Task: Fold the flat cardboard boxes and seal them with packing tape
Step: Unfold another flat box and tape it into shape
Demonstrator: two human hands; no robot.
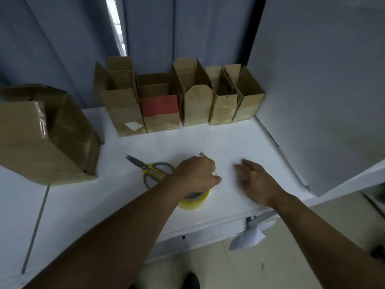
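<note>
1. The fingers [205, 163] of the left hand [195, 176] are curled under the palm, with the thumb sticking out to the right. A small tan tip shows just past the knuckles, and I cannot tell whether the fingers pinch anything.
2. The fingers [242, 164] of the right hand [257, 181] are loosely spread and nearly straight. They hold nothing and are low over the white bench [229, 140].
3. The roll of yellowish clear packing tape [196, 202] lies flat on the bench right under the left wrist, partly hidden by it.
4. The scissors with yellow and grey handles [153, 171] lie just left of the left hand, blades pointing to the far left.
5. Five open brown cardboard boxes [198, 105] stand upright side by side along the bench's far edge, flaps up. The second from the left bears a red panel.
6. A large brown cardboard box wrapped in glossy tape [37, 138] sits at the far left, well apart from the hands.
7. Blue-grey curtains [62, 49] hang behind the bench.
</note>
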